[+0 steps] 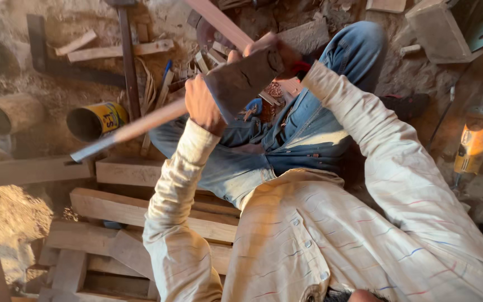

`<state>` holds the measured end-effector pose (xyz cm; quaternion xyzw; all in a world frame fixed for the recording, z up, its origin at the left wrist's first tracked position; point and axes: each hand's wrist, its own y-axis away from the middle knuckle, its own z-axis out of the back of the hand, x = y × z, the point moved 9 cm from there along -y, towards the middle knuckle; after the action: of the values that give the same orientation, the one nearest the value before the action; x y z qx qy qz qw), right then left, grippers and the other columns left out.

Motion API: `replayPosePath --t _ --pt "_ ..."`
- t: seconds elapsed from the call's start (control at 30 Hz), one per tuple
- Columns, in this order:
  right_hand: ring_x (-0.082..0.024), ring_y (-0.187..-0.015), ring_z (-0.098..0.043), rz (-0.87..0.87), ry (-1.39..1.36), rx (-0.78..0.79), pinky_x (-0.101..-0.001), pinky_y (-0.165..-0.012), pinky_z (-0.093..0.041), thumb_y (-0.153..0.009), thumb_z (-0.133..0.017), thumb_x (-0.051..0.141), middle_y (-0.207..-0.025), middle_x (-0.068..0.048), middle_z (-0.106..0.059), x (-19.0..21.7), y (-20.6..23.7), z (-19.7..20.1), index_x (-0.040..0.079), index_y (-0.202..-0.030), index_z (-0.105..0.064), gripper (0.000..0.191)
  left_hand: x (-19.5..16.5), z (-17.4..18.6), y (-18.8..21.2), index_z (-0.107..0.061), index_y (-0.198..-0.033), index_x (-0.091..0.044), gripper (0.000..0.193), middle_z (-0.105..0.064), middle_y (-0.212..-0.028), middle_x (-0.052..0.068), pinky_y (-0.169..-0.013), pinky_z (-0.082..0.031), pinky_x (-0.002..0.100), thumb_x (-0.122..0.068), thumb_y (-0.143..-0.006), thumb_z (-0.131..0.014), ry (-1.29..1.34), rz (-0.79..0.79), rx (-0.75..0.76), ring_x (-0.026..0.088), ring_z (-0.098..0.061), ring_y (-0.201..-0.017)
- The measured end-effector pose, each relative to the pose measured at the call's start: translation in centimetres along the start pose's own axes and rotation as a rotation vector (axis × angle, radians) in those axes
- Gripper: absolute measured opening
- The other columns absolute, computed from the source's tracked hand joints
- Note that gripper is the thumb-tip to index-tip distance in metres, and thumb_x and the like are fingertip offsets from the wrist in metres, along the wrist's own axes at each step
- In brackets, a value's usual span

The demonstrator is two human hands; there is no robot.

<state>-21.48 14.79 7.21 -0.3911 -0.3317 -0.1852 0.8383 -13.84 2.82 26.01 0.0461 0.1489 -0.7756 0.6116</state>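
Note:
My left hand (201, 104) is closed around a long wooden stick (141, 126) that slants down to the left and ends in a grey metal tip (85, 153). My right hand (279, 51) grips a hammer-like tool just behind its grey block head (240, 81). Its reddish wooden handle (219, 21) runs up and to the left. The block head sits right beside my left hand, above my lap in blue jeans (286, 140). Both cream sleeves reach up from the bottom of the view.
Wooden planks (141, 208) lie stacked at the lower left. A yellow tin can (97, 119) and a round clay pot (6, 113) lie on the sawdust-covered ground. An orange power tool (473, 147) stands at the right, and a wooden box (437, 28) at the top right.

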Motion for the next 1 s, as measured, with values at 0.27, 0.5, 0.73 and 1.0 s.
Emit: replayPosePath --t 0.27,0.5,0.73,1.0 --pt "-0.019 -0.074 -0.06 0.012 -0.147 0.103 -0.0341 -0.067 -0.046 -0.101 -0.064 0.025 -0.087 -0.007 -0.064 1.3 0.1 0.0 0.004 -0.094 -0.062 0.023 -3.2 6.7 1.7 -0.059 -0.12 -0.015 0.041 -0.07 -0.089 0.002 -0.065 -0.052 0.034 -0.042 -0.096 -0.079 0.225 -0.078 -0.129 0.022 -0.069 -0.069" --pt "-0.018 -0.073 -0.06 -0.009 -0.111 0.075 -0.0338 -0.066 -0.046 -0.1 -0.068 0.026 -0.087 -0.006 -0.063 2.3 -0.3 1.4 0.005 -0.093 -0.062 0.023 1.0 -0.1 2.0 -0.062 -0.14 -0.012 0.047 -0.074 -0.104 0.003 -0.075 -0.054 0.04 -0.03 -0.097 -0.072 0.318 -0.046 -0.08 0.024 -0.071 -0.085" --pt "-0.018 -0.072 -0.06 -0.013 -0.158 0.079 -0.0334 -0.065 -0.046 -0.1 -0.072 0.027 -0.087 -0.005 -0.063 1.6 0.0 1.0 0.006 -0.093 -0.061 0.025 0.2 -0.7 2.5 -0.07 -0.13 -0.016 0.049 -0.077 -0.116 0.01 -0.069 -0.049 0.05 -0.032 -0.085 -0.083 -0.121 -0.115 -0.045 0.031 -0.063 -0.067" --pt "-0.017 -0.071 -0.059 -0.119 -0.305 -0.049 -0.033 -0.064 -0.047 -0.099 -0.077 0.027 -0.087 -0.003 -0.063 4.1 1.9 3.9 0.007 -0.092 -0.061 0.027 0.6 1.6 0.6 -0.067 -0.116 -0.008 0.03 -0.067 -0.097 0.008 -0.071 -0.048 0.043 -0.011 -0.089 -0.079 0.315 -0.058 -0.111 0.028 -0.063 -0.078"
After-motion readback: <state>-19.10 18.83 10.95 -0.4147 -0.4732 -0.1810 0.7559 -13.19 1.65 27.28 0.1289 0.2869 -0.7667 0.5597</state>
